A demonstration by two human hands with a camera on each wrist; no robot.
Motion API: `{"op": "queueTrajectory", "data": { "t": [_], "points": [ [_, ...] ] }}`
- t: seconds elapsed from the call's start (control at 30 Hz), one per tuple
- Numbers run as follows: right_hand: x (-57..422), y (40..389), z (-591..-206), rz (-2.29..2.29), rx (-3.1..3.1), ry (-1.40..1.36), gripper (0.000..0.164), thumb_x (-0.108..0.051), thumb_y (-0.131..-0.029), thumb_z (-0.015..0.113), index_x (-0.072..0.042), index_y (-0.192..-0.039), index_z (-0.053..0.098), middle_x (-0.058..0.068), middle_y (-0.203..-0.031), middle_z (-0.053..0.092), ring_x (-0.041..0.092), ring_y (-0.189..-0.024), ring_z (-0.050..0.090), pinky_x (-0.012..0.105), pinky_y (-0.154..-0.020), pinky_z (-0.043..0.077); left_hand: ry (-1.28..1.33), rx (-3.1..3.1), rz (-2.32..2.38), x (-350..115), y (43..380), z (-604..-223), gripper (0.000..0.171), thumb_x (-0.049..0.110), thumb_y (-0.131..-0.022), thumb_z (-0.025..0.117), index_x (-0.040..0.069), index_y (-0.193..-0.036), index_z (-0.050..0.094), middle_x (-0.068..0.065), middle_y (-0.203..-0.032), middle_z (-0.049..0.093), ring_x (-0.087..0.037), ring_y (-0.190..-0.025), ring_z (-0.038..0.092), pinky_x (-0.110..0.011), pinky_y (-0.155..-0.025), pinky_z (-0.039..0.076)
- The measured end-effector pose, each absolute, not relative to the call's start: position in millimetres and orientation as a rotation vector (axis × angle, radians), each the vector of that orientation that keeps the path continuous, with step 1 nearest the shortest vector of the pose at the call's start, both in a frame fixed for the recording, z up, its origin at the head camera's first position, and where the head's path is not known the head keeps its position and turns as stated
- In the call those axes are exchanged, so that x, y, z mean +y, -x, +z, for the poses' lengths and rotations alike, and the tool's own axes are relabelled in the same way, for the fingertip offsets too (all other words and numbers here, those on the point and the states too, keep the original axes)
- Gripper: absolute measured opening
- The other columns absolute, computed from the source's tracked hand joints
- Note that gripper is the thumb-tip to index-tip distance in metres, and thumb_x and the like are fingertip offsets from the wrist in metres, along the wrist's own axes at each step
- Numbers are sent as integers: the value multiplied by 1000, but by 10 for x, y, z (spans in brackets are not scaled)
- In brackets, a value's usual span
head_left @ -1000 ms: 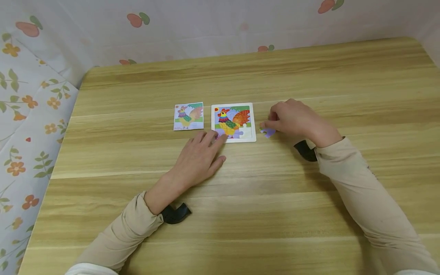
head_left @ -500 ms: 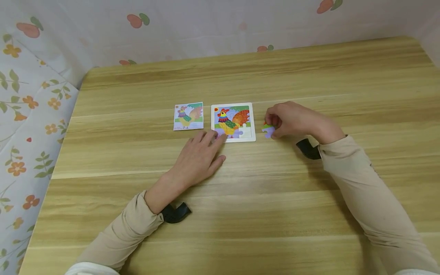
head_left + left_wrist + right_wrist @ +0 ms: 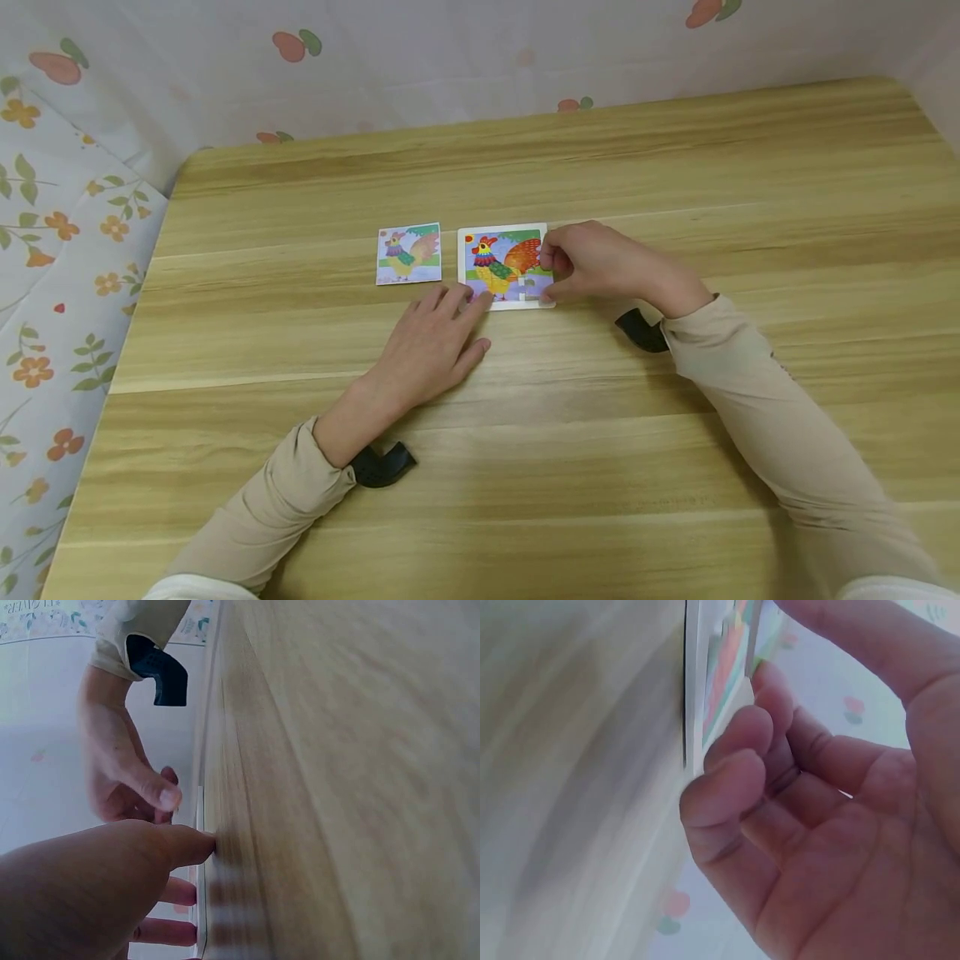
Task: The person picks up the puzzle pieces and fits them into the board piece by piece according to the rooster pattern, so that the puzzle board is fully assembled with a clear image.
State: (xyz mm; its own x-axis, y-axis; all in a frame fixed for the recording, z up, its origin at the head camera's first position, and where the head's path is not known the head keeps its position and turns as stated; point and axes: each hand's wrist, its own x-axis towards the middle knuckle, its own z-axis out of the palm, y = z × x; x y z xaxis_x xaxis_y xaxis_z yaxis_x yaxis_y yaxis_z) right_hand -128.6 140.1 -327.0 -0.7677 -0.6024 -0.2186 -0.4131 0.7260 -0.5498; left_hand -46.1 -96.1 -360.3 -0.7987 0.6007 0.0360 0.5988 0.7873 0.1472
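A white-framed rooster jigsaw puzzle [image 3: 506, 260] lies flat on the table. My left hand [image 3: 427, 346] rests its outstretched fingers on the puzzle's lower left corner; in the left wrist view its fingertips [image 3: 180, 891] press on the thin frame. My right hand [image 3: 607, 260] pinches a jigsaw piece [image 3: 536, 287] between thumb and fingers, over the lower right of the puzzle. A strip of white backing shows left of that piece. Edge-on in the right wrist view, the piece [image 3: 754, 634] stands just off the picture, the other fingers curled beside the frame.
Left of the puzzle lies a paler rooster picture card [image 3: 408, 254]. Black curved wrist mounts [image 3: 384, 465] stick out below both sleeves. The wood-grain table [image 3: 525, 500] ends at a patterned curtain [image 3: 420, 67] behind it.
My right hand has picked up the jigsaw piece from the table right of the puzzle and carried it left over the lower right part. My left hand stays where it was.
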Motion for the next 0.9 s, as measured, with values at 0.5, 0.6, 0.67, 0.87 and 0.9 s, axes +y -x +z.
{"op": "queueTrajectory", "data": {
  "t": [0.5, 0.6, 0.67, 0.87, 0.9],
  "points": [
    [1301, 1306, -3330, -648, 2495, 759, 28, -19, -77, 76, -3, -89, 56, 7, -78, 53, 20, -73, 47, 32, -68, 39, -998, 2963, 223, -973, 463, -3612, 49, 36, -93, 52, 10, -135, 47, -11, -122, 47, -29, -110, 41, -43, -83, 43],
    [1294, 1297, -3325, -645, 2501, 794, 18, -17, -84, 69, -4, -86, 55, 6, -75, 51, 19, -69, 46, 31, -64, 38, -1003, 2969, 224, -976, 463, -3610, 49, 36, -93, 52, 10, -134, 48, -11, -122, 47, -29, -109, 42, -43, -82, 44],
    [1291, 1291, -3334, -638, 2514, 825, 12, -12, -88, 64, -5, -84, 54, 5, -71, 49, 18, -67, 45, 31, -62, 37, -1011, 2971, 224, -975, 463, -3605, 49, 36, -93, 52, 10, -134, 48, -11, -121, 48, -29, -109, 42, -43, -82, 44],
    [1288, 1283, -3375, -635, 2547, 861, 10, -6, -89, 61, -6, -82, 53, 4, -68, 47, 18, -65, 44, 31, -61, 35, -1016, 2965, 221, -970, 462, -3605, 49, 36, -93, 51, 10, -135, 48, -11, -121, 48, -29, -110, 42, -43, -82, 44],
    [1288, 1284, -3378, -640, 2550, 854, 10, -6, -89, 61, -6, -82, 53, 4, -69, 47, 18, -66, 44, 31, -61, 35, -1013, 2965, 221, -970, 462, -3606, 49, 36, -93, 51, 10, -135, 48, -11, -122, 48, -29, -110, 42, -43, -82, 44]
  ]
}}
